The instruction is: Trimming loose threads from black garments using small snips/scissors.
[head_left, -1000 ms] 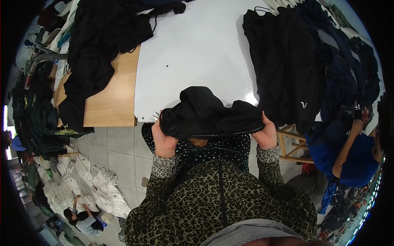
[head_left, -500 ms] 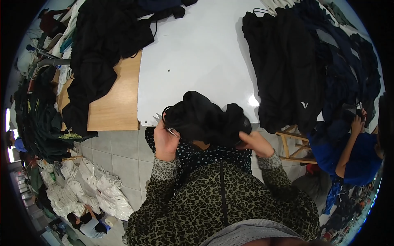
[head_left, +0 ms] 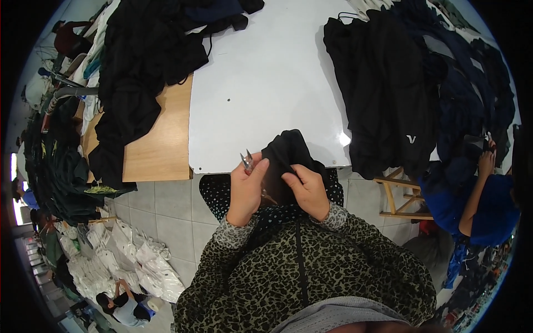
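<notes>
A bunched black garment [head_left: 287, 149] hangs between my hands at the table's front edge, over my lap. My left hand [head_left: 245, 187] is closed, with thread snips [head_left: 247, 160] in its palm; their pointed metal blades stick up past the fingers. Its thumb and fingertips also pinch the garment's left edge. On the other side, my right hand [head_left: 308, 191] grips the cloth, thumb on top and the other fingers partly hidden. The garment's lower part is lost against my dark dotted clothing.
A white tabletop [head_left: 261, 72] lies ahead, with a wooden board [head_left: 152, 136] at its left. Black garments [head_left: 133, 61] heap at left; a black stack [head_left: 383, 83] lies at right. A wooden stool [head_left: 402, 200] stands below. A person in blue [head_left: 488, 216] works at far right.
My hands have come closer together, the left moving right and the right moving left. The garment's cloth is now gathered narrower and upright between them, and the snips' blades show more plainly.
</notes>
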`<state>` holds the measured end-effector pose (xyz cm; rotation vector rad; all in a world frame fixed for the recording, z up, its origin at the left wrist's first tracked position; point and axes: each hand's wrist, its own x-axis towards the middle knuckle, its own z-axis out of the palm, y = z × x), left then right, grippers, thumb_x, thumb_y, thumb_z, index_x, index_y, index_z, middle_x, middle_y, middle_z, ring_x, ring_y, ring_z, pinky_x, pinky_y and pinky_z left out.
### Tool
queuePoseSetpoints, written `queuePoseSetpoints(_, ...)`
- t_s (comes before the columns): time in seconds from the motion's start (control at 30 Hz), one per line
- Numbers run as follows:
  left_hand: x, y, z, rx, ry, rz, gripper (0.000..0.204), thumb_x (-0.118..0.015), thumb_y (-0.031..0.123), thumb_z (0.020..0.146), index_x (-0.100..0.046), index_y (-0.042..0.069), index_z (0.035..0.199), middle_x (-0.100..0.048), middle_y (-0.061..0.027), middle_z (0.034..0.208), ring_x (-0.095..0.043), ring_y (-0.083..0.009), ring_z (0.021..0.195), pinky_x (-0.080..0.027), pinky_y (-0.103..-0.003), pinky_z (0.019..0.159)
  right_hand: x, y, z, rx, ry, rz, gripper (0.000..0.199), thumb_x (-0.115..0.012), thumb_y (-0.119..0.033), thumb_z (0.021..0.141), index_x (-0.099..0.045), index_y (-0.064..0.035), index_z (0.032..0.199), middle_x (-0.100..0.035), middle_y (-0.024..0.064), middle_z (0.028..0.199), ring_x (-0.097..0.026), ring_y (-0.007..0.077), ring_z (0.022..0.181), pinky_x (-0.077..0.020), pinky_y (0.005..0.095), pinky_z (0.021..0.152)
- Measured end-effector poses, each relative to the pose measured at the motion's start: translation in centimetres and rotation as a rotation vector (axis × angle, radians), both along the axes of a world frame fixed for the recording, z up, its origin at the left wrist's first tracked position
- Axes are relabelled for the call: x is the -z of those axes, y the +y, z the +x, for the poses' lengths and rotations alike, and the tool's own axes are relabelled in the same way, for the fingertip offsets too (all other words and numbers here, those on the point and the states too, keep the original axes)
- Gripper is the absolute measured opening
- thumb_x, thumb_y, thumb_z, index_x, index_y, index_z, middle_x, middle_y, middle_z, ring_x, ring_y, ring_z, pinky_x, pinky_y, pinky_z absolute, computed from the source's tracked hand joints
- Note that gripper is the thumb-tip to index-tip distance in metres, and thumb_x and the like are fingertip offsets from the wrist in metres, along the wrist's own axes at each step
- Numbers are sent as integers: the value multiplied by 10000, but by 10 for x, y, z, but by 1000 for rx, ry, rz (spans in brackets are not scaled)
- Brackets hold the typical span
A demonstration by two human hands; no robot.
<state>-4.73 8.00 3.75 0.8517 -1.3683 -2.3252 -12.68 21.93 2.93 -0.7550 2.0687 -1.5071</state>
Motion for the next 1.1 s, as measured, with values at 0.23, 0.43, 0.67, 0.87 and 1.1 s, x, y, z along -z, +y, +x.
queuePoseSetpoints(0.23, 15, -16, -4, 57, 106, 419, 204, -493, 112, 935, -556, -34, 1063, -638, -136, 985, -637, -197, 855, -526, -302, 770, 24, -9, -11, 59, -812, -409, 271, -486, -211, 964, -600, 3, 843, -586, 32, 714, -547, 113, 674, -447, 239, 651)
queuePoseSetpoints(0.43, 24, -20, -6, 142, 88, 677, 224, -429, 135, 954, -556, -25, 1046, -638, -134, 963, -642, -200, 837, -540, -301, 747, 18, -17, -22, 76, -768, -419, 211, -564, -180, 922, -594, 24, 966, -611, 34, 830, -572, 112, 744, -469, 241, 700)
queuePoseSetpoints(0.67, 25, -16, -1, 150, 15, 641, 217, -429, 123, 950, -565, -22, 1036, -621, -78, 889, -616, -134, 736, -528, -248, 645, 26, -29, -9, -64, -746, -286, 427, -644, -168, 868, -496, 62, 1195, -574, 79, 1114, -538, 124, 997, -442, 235, 872)
queuePoseSetpoints(0.87, 28, -13, 1, 193, 0, 553, 191, -440, 101, 943, -566, -14, 1029, -621, -65, 873, -619, -123, 715, -530, -239, 617, 32, -26, -13, 91, -571, -336, 250, -620, -156, 881, -583, 43, 1029, -619, 35, 924, -562, 96, 833, -455, 215, 758)
queuePoseSetpoints(1.1, 12, -12, -1, 189, -103, 405, 176, -460, 98, 939, -567, -13, 1024, -624, -56, 856, -633, -111, 731, -529, -227, 612, 7, 17, -46, 194, 279, -236, 156, -675, -93, 806, -615, 18, 898, -606, 96, 866, -588, 157, 746, -474, 242, 638)
